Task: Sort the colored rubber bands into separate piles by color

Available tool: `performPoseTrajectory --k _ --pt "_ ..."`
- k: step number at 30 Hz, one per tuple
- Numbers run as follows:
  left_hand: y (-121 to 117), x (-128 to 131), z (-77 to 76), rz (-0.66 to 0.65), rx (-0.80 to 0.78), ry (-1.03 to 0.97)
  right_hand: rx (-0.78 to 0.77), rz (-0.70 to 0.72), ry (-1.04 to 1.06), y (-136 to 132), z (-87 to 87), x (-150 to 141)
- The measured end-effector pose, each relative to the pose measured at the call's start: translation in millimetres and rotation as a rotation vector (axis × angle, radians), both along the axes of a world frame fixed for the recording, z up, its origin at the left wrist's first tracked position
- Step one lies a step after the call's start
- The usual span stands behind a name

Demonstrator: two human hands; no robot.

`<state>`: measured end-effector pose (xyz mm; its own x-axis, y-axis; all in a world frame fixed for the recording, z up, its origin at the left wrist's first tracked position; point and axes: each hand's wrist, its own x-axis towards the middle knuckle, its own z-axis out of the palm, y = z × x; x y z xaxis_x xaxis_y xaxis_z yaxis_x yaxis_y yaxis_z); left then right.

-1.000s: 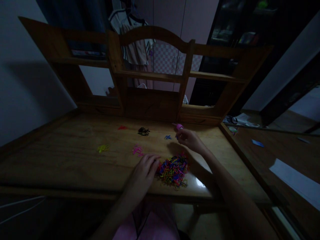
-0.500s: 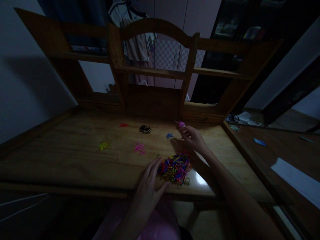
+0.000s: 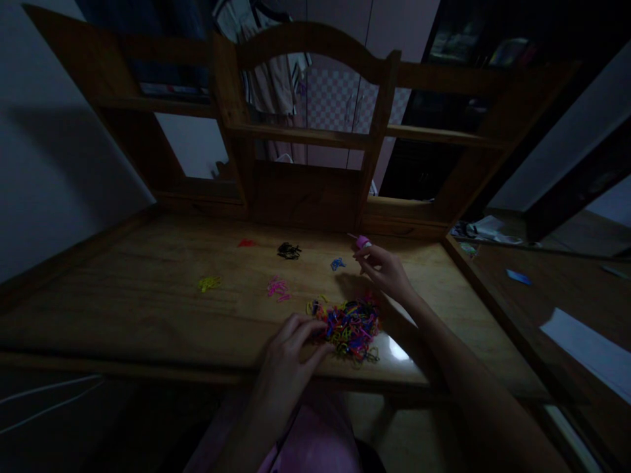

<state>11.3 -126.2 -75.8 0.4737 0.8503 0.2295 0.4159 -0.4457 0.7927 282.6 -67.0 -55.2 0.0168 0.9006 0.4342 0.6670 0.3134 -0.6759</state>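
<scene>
A heap of mixed small coloured loops (image 3: 352,332) lies near the front edge of the wooden desk; whether they are rubber or plastic is unclear. At its left side rests my left hand (image 3: 293,345), thumb and fingers apart around the edge of the heap. My right hand (image 3: 387,269) hovers beyond the heap, fingers loosely bent and apart, with nothing visible between them. Just left of it is a little blue group (image 3: 338,264). Behind its fingertips lies a purple-pink object (image 3: 363,242) with a thin strap. Separate groups are pink (image 3: 279,289), black (image 3: 288,251), red (image 3: 246,243) and yellow (image 3: 210,283).
A wooden shelf unit (image 3: 305,136) rises along the desk's far edge. To the right, a lower brown surface carries a white paper sheet (image 3: 589,351) and a blue card (image 3: 518,276). A wall (image 3: 64,164) borders the left side.
My left hand's fingers have spread apart at the heap's edge, and some loops there have shifted. My right hand's fingers have loosened beside the blue group. The view has tilted down slightly.
</scene>
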Motion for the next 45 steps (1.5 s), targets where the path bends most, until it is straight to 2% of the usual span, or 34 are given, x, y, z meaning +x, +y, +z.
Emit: performPoseTrajectory --k 4,8,15,20,26,28,32,34,38,45 --pt "3.3 11.7 -4.0 -0.022 0.014 0.007 -0.006 -0.001 0.004 1.0 -2.8 0.8" --pt "7.7 9.8 -7.2 -0.002 0.026 -0.005 -0.007 0.001 0.003 0.1 -1.0 0.4" --pt "10.2 -0.3 5.6 0.051 0.030 -0.003 -0.007 0.010 0.003 -1.6 1.4 0.7" --pt "12.6 4.0 15.5 0.074 0.050 0.000 0.004 0.006 -0.006 -1.5 -0.2 1.4" --pt "18.4 17.8 10.9 0.050 0.071 0.012 -0.034 0.028 0.062 -1.2 2.6 -0.9" --pt "20.3 21.7 8.7 0.037 0.057 0.001 -0.113 0.112 0.084 -4.7 11.5 -2.1" --pt "22.1 28.8 8.3 -0.051 0.051 -0.004 -0.375 0.456 0.014 -16.6 33.4 -5.1" --pt "22.4 32.2 9.2 -0.108 0.062 0.023 -0.463 0.566 -0.005 -22.1 39.7 -6.8" --pt "22.9 38.4 9.8 -0.171 0.097 0.090 -0.516 0.640 -0.003 -26.5 40.0 -8.1" --pt "24.6 42.7 7.9 -0.145 0.129 0.163 -0.558 0.662 -0.038 -25.5 37.1 -7.3"
